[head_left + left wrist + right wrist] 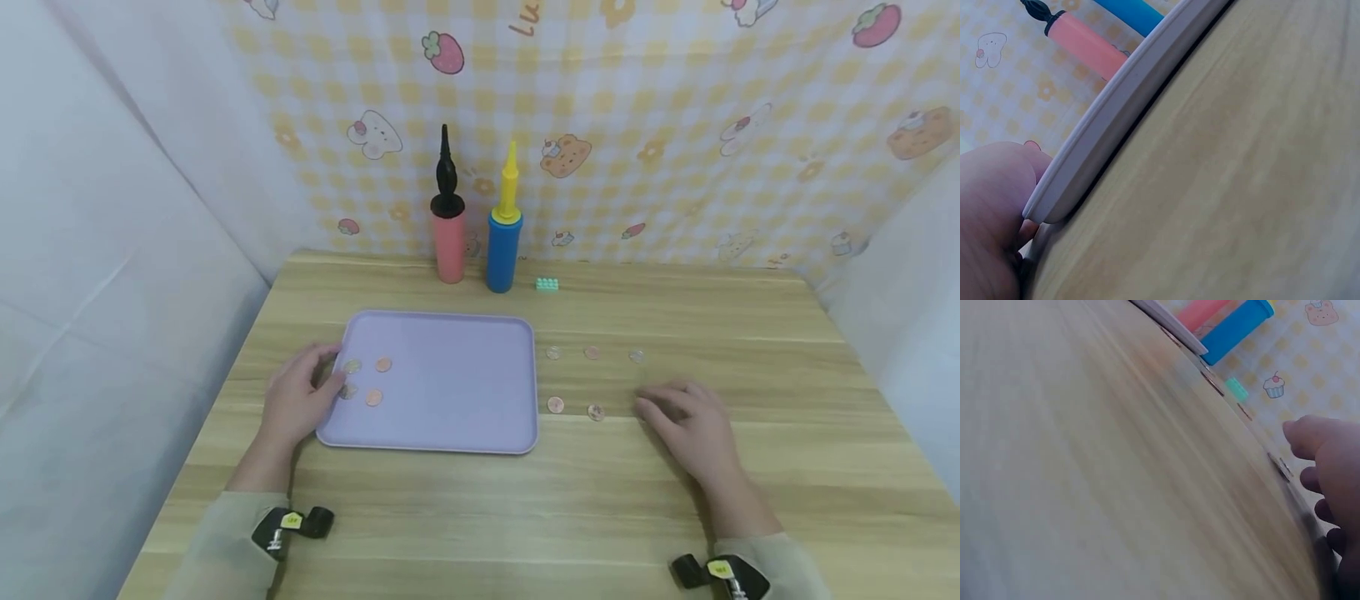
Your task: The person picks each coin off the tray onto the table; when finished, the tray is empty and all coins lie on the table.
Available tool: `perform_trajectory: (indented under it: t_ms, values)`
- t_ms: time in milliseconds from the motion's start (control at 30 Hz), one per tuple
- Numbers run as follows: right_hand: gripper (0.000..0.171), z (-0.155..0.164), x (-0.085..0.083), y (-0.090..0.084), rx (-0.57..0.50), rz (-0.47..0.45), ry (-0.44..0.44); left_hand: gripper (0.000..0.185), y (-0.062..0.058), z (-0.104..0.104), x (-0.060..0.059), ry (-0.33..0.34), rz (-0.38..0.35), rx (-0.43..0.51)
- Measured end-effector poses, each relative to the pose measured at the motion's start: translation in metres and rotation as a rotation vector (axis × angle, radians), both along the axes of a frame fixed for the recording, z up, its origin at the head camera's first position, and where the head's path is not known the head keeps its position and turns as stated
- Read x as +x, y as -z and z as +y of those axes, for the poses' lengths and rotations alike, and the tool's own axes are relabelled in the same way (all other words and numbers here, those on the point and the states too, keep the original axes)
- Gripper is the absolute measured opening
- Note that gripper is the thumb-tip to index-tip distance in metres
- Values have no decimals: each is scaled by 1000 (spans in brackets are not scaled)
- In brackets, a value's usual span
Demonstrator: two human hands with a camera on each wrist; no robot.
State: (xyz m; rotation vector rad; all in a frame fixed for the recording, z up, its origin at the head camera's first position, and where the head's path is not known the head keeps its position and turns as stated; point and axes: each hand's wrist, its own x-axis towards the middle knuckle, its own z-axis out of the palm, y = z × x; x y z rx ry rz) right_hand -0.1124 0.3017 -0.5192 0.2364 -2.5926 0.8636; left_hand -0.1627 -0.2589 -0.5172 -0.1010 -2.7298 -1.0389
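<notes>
Hanging behind the wood-grain table and lilac tray: yellow-checked cloth.

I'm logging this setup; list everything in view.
Table: one, woodgrain, centre
Tray: one, lilac, on table
Tray coins: four, coppery and duller, left end
Loose coins: five, coppery and silvery, tray's right
Pumps: two, pink-black and blue-yellow, back
Block: one, mint, right of pumps
Backdrop: one, yellow-white, behind
Drapes: two, white, both sides
Wrist cameras: two, black, bottom
Sleeves: two, pale, bottom
Left hand: one, tray's left edge
Right hand: one, beside loose coins
</notes>
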Motion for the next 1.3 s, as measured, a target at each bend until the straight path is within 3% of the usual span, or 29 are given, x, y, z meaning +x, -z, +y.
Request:
perform_trajectory:
  t_ms: [100,267,367,500,700,867,1033,1300]
  values:
    - [19,-10,-5,0,-27,67,-2,41,0,-1,0,2,12,1]
    - [20,-31,-14,4,-45,255,-71,41,2,-1,0,4,13,4]
    - [19,-48,-19,6,-70,354,-134,41,2,-2,1,-1,-10,2]
    - [18,-76,-23,7,-92,419,-239,40,0,-2,1,-10,-45,1]
    - [16,-117,-24,6,-81,431,-349,38,0,-1,1,-4,-39,-1]
    - [21,-142,-24,2,-46,364,-384,37,0,0,1,5,-28,-3]
    - [24,-163,-29,-3,29,322,-368,37,-1,0,1,6,-7,2]
    - [23,-205,-45,-9,209,420,-298,38,-1,-1,0,8,17,6]
